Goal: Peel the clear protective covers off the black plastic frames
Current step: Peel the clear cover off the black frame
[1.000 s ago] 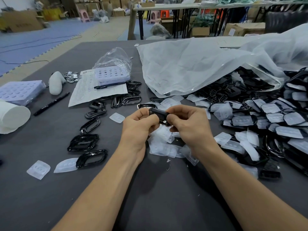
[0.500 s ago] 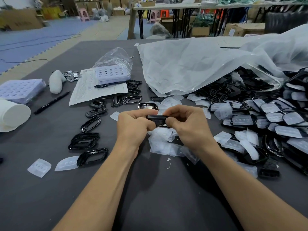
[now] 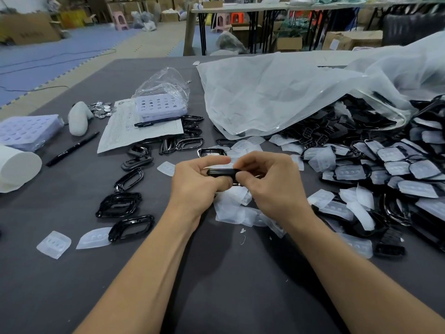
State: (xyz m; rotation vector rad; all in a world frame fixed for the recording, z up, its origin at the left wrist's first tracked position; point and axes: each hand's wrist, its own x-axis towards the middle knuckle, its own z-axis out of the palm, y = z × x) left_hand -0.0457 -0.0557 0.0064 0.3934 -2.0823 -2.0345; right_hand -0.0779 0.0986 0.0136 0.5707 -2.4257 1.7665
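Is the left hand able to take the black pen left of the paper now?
Probably not yet: the left hand and right hand both grip a black frame. The way to the pen looks free.

We see both hands meet above the grey surface (image 3: 216,292), the left hand (image 3: 195,189) and the right hand (image 3: 273,189) each pinching one end of a black frame (image 3: 222,173) held edge-on. Just under them lies a small pile of clear covers (image 3: 230,209). Bare frames (image 3: 120,204) lie to the left. On the right, a heap of covered frames (image 3: 397,169) lies beside a big plastic bag (image 3: 277,92).
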